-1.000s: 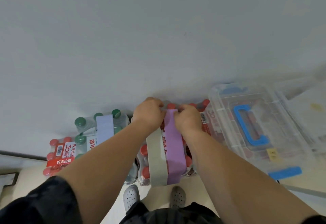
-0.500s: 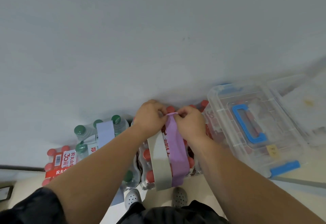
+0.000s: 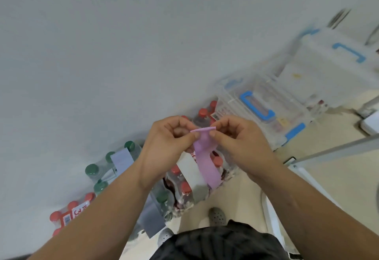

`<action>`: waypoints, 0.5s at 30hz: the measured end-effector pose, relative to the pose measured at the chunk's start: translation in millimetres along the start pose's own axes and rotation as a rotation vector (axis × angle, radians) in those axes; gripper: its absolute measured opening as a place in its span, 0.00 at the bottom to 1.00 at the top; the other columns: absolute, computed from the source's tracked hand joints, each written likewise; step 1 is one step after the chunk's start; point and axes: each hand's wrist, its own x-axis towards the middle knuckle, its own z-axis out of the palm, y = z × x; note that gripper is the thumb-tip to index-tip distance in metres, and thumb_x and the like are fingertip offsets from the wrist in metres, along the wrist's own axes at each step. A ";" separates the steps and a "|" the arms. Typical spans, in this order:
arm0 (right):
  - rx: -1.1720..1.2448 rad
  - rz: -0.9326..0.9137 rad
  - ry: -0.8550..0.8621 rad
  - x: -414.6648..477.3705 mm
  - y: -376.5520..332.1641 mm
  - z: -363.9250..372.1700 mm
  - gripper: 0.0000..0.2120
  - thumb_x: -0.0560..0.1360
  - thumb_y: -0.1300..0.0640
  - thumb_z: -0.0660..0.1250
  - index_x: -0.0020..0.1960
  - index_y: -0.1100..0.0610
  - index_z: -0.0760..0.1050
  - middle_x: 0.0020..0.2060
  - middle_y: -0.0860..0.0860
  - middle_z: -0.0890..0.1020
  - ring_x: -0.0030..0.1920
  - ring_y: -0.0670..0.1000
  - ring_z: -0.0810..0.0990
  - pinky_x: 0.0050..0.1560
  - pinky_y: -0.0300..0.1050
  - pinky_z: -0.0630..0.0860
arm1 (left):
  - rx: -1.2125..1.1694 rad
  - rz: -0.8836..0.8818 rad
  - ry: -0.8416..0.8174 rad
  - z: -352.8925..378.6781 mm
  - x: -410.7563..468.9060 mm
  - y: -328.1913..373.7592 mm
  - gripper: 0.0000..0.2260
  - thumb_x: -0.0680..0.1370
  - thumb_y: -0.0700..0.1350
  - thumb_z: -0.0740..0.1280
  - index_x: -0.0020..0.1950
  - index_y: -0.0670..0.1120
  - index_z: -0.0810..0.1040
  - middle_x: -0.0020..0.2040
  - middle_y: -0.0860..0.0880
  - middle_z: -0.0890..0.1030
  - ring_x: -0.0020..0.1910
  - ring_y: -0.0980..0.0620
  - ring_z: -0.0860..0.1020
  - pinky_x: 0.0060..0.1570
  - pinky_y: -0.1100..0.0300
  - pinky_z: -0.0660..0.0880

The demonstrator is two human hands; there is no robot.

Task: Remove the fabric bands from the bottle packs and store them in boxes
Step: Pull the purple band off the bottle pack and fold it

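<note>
left hand [image 3: 170, 147] and right hand [image 3: 238, 143] both pinch the purple band [image 3: 205, 161] at its top edge | band runs lengthwise down-near to the bottle pack [image 3: 184, 190] | box [image 3: 266, 104] far-right of the hands, right hand nearer

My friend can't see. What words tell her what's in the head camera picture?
The left hand and right hand pinch the top of a purple fabric band above a pack of red-capped bottles that also wears a grey band. Green-capped bottles stand left; clear boxes with blue handles sit right.
</note>
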 end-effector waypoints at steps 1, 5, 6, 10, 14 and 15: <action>0.038 -0.004 -0.005 -6.5 -3.0 -3.4 0.03 0.77 0.63 0.71 0.47 0.57 0.82 0.40 0.62 0.83 0.36 0.53 0.79 0.34 0.51 0.80 | -0.003 0.015 -0.008 2.3 -4.6 3.5 0.05 0.74 0.37 0.74 0.43 0.46 0.84 0.37 0.38 0.85 0.34 0.42 0.81 0.40 0.44 0.80; 0.138 -0.046 -0.041 -21.0 -6.1 -20.3 0.03 0.78 0.66 0.70 0.48 0.61 0.82 0.34 0.56 0.82 0.31 0.49 0.76 0.28 0.36 0.72 | 0.020 0.060 -0.014 15.3 -21.4 13.8 0.04 0.73 0.40 0.75 0.46 0.47 0.86 0.40 0.38 0.85 0.41 0.34 0.82 0.47 0.33 0.78; 0.140 -0.058 -0.050 -23.2 -4.5 -24.5 0.03 0.78 0.66 0.70 0.49 0.61 0.82 0.34 0.53 0.83 0.31 0.46 0.77 0.29 0.35 0.73 | 0.014 0.062 -0.012 19.7 -25.9 16.2 0.04 0.74 0.38 0.74 0.46 0.46 0.86 0.41 0.38 0.85 0.41 0.38 0.82 0.47 0.35 0.78; 0.175 -0.073 -0.109 -34.4 2.0 -41.4 0.04 0.77 0.66 0.70 0.49 0.60 0.82 0.35 0.51 0.85 0.36 0.42 0.81 0.36 0.34 0.76 | -0.004 0.071 0.048 44.1 -44.1 22.0 0.05 0.75 0.33 0.72 0.47 0.41 0.85 0.41 0.36 0.84 0.38 0.45 0.80 0.44 0.41 0.79; 0.193 -0.091 -0.161 -46.4 12.1 -66.5 0.06 0.77 0.66 0.70 0.50 0.57 0.82 0.42 0.61 0.85 0.42 0.56 0.84 0.45 0.47 0.82 | -0.028 0.082 0.126 76.6 -62.9 18.9 0.08 0.75 0.32 0.72 0.44 0.44 0.85 0.36 0.40 0.84 0.35 0.45 0.80 0.39 0.50 0.79; 0.188 -0.091 -0.175 -49.5 15.9 -73.6 0.07 0.77 0.67 0.70 0.49 0.56 0.82 0.42 0.62 0.84 0.42 0.58 0.84 0.46 0.51 0.82 | -0.030 0.076 0.145 85.9 -67.3 16.7 0.09 0.75 0.31 0.71 0.44 0.44 0.86 0.36 0.40 0.83 0.34 0.44 0.80 0.38 0.50 0.79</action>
